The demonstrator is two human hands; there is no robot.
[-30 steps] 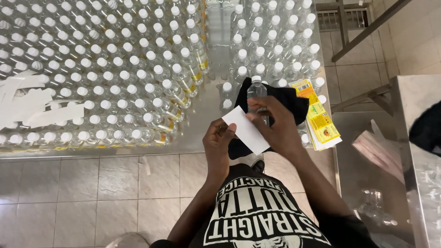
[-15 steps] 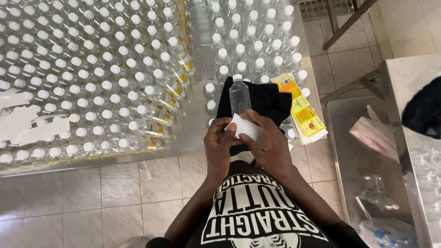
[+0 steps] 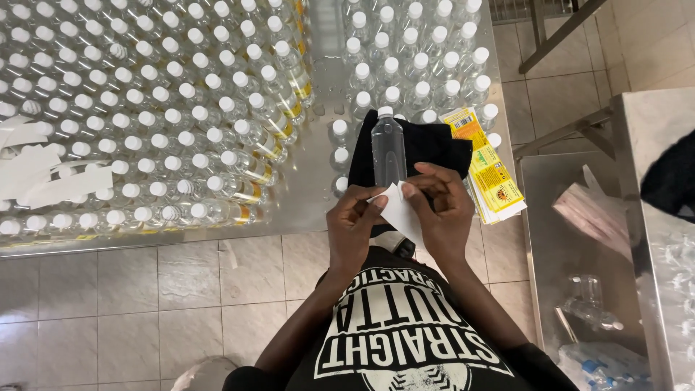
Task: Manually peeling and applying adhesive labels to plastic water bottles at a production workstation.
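A clear plastic bottle [image 3: 389, 150] with a white cap lies on a black cloth [image 3: 434, 148] at the front edge of a steel table [image 3: 318, 181]. My left hand [image 3: 352, 221] and my right hand [image 3: 438, 206] meet just below the bottle. Both pinch a white paper strip [image 3: 398, 210] between fingertips. The bottle's lower end is hidden behind my fingers.
Several capped clear bottles [image 3: 159, 123] fill the table's left and far side, some with yellow labels. A stack of yellow labels [image 3: 489, 170] lies right of the cloth. White backing strips [image 3: 32, 170] lie on the left bottles. A steel counter [image 3: 651, 217] stands to the right.
The bottle now lies flat on the cloth with its cap pointing away. My hands have dropped a little toward me, both still on the white strip.
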